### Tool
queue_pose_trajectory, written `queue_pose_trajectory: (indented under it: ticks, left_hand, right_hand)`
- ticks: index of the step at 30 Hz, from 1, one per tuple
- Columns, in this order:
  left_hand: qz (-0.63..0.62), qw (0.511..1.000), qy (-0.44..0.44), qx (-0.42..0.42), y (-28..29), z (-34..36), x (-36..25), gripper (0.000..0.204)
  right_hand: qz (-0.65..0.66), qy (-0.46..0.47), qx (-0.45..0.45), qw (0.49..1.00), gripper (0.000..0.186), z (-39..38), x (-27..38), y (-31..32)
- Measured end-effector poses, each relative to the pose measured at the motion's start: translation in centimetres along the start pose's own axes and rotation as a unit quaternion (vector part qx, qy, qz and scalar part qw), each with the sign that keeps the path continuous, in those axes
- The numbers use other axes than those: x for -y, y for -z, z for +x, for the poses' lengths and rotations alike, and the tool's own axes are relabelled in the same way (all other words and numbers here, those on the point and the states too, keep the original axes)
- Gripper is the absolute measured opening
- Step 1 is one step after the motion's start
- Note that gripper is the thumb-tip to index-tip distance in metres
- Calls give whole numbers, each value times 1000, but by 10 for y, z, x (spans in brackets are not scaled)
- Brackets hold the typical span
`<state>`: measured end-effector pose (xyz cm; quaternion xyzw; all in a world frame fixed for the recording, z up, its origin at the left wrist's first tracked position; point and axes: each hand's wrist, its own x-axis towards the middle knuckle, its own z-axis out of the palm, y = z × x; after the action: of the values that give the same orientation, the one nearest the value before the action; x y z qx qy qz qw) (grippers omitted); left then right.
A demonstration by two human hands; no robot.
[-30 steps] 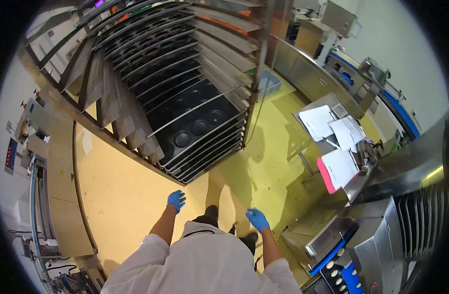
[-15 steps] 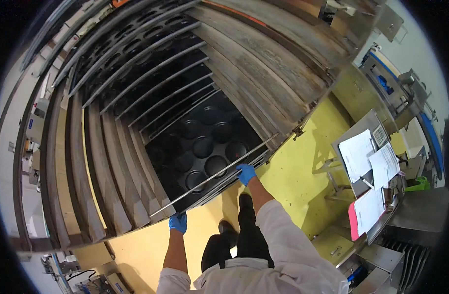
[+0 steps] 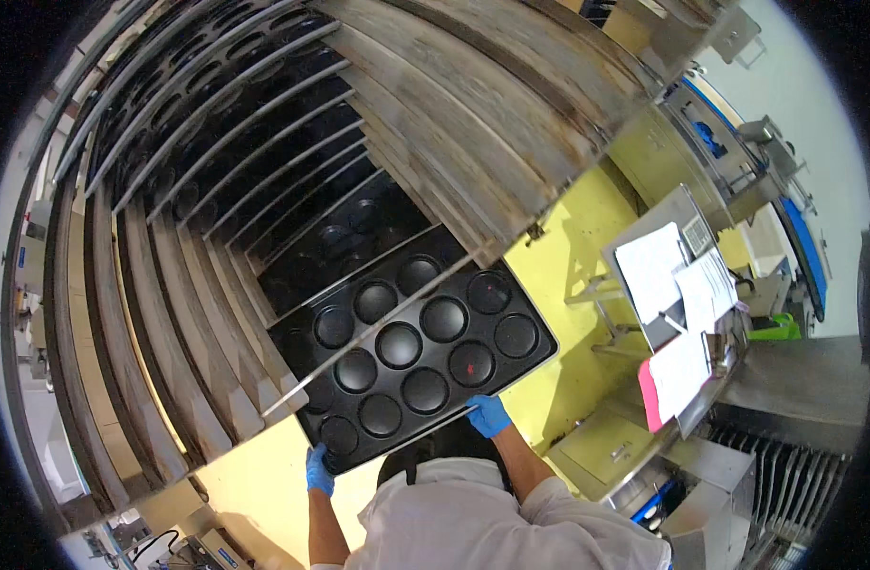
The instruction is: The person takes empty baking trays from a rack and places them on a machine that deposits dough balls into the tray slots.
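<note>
A black baking tray with round wells reaches part-way out of the tall metal rack, tilted across the view. My left hand, in a blue glove, is closed on the tray's near left corner. On the near edge, toward the right, my gloved right hand grips with fingers curled over the rim. Small red marks show in one well. A thin metal rod of the rack crosses above the tray. The tray's far end sits inside the rack, above another dark tray deeper in.
More dark trays sit on the rack's upper levels. To the right is a stand with papers and a pink folder. Steel equipment stands at the right. Yellow floor shows beside the rack.
The tray has slid out of the rack toward me, with both hands drawn back on its near edge. My view of the rack and stand has shifted left.
</note>
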<state>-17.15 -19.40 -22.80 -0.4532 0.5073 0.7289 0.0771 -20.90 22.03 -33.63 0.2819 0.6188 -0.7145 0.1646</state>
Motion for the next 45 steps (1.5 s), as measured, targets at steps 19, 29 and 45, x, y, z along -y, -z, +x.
queue_pose_trajectory:
  ticks: [19,29,45]
  left_hand:
    - [540,699,88,461,-95,-93,31,27]
    - [341,828,352,272,-92,-48,71,19]
    - [461,775,283,327,-42,1,67,23]
  right_hand:
    - [-395,113,-324,852,35,-102,298,-6]
    - [-344,64,-224,910,40,-56,293,-7]
    - [-296,66,-212,929,31,-15,271,-35]
